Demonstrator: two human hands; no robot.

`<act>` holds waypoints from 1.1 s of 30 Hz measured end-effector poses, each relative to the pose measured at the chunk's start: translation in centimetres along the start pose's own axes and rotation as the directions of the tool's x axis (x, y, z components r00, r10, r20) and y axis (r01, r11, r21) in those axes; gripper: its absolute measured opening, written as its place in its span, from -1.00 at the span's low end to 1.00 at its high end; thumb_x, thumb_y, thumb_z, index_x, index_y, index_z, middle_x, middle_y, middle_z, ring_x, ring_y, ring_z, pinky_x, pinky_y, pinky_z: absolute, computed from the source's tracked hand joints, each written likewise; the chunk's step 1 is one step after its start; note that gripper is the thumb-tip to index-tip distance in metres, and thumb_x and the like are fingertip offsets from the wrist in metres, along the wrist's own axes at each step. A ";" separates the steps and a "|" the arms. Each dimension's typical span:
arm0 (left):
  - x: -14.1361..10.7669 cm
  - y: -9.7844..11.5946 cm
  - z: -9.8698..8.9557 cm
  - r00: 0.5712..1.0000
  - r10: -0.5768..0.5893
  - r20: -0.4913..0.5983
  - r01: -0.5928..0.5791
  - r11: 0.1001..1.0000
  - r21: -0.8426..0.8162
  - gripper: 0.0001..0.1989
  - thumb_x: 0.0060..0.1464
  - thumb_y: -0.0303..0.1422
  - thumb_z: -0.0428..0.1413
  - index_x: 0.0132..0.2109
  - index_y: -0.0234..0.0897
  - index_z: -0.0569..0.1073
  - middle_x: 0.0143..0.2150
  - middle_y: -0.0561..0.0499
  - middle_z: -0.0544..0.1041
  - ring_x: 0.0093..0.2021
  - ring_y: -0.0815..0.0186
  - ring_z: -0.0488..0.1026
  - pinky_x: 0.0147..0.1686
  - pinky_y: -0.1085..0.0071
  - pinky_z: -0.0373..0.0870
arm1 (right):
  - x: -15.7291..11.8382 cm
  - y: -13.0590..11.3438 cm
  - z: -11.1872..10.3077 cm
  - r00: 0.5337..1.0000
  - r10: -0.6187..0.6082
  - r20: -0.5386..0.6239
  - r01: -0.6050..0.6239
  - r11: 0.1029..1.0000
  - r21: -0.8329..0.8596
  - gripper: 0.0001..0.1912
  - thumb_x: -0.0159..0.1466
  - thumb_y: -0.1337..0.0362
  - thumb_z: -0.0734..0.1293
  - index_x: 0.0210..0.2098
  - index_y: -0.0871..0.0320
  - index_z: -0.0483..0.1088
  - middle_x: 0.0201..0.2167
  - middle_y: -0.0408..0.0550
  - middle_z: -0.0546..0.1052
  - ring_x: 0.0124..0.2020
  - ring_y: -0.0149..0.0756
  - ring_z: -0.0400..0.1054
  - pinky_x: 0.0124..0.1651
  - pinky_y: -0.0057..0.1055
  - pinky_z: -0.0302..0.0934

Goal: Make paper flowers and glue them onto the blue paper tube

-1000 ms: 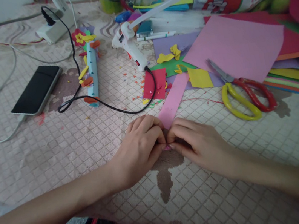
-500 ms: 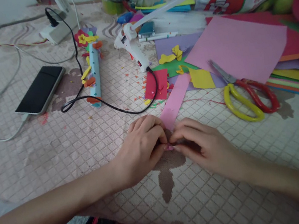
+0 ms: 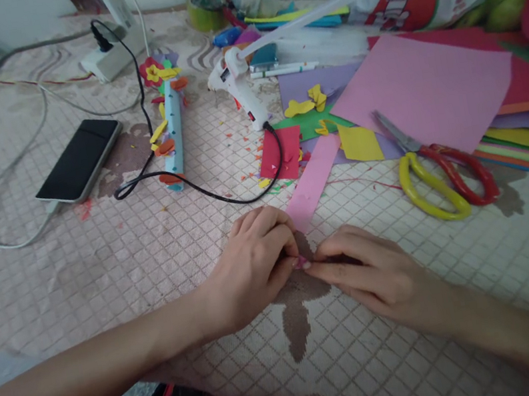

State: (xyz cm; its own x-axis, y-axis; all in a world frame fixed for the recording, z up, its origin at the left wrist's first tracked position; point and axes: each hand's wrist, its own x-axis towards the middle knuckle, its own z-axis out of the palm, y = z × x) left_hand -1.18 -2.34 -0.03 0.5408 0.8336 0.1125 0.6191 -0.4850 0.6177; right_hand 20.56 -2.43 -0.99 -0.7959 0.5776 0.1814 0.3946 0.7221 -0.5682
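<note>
While both hands meet just short of pink paper strip (image 3: pixel 313 180), left hand (image 3: pixel 250 268) and right hand (image 3: pixel 369 275) pinch tiny pink paper piece (image 3: pixel 300 261) between fingertips. Likely feather-light, floppy, crease-prone; best held by edges. Piece mostly hidden under fingers, shape unclear. Beyond strip: scissors (image 3: pixel 436 176), glue gun (image 3: pixel 241 90), its nozzle hard to make out.
</note>
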 end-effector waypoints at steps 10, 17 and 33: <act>0.0 -0.1 0.2 1.000 -0.011 -0.018 0.010 0.999 -0.032 -0.93 0.10 -0.50 0.03 -0.30 -0.29 0.40 -0.16 -0.03 0.36 -0.09 0.26 0.28 -0.02 0.19 0.24 | 0.3 -0.2 0.0 0.999 -0.035 0.012 0.035 0.998 -0.048 -0.73 0.32 0.43 0.15 -0.07 0.17 0.40 -0.23 0.01 0.43 -0.18 -0.28 0.25 -0.13 -0.29 0.26; -1.0 -0.4 -0.2 0.992 0.020 -0.128 -0.035 0.993 -0.111 -0.82 0.15 -0.55 -0.03 -0.18 -0.26 0.41 -0.15 -0.04 0.39 -0.11 0.33 0.32 -0.06 0.29 0.32 | 0.3 0.0 0.1 0.999 -0.032 0.002 0.032 0.999 -0.025 -0.72 0.31 0.41 0.15 -0.07 0.11 0.40 -0.23 -0.01 0.44 -0.18 -0.27 0.27 -0.14 -0.29 0.26; -3.7 0.2 -0.1 0.948 0.318 0.000 -0.283 0.845 0.453 -0.71 0.20 -0.52 -0.04 0.04 -0.25 0.36 -0.10 0.03 0.49 0.00 0.29 0.35 0.24 0.09 -0.03 | 0.3 -0.1 0.0 0.999 -0.044 0.007 0.044 0.997 -0.059 -0.74 0.31 0.41 0.17 -0.08 0.17 0.42 -0.23 0.03 0.45 -0.19 -0.26 0.29 -0.15 -0.27 0.29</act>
State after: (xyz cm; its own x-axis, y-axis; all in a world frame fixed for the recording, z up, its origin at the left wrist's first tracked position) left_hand -3.09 -5.56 -0.27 0.7097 0.6363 0.3025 0.6282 -0.7658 0.1373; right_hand 20.27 -2.35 -0.91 -0.8155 0.5427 0.2009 0.3854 0.7683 -0.5111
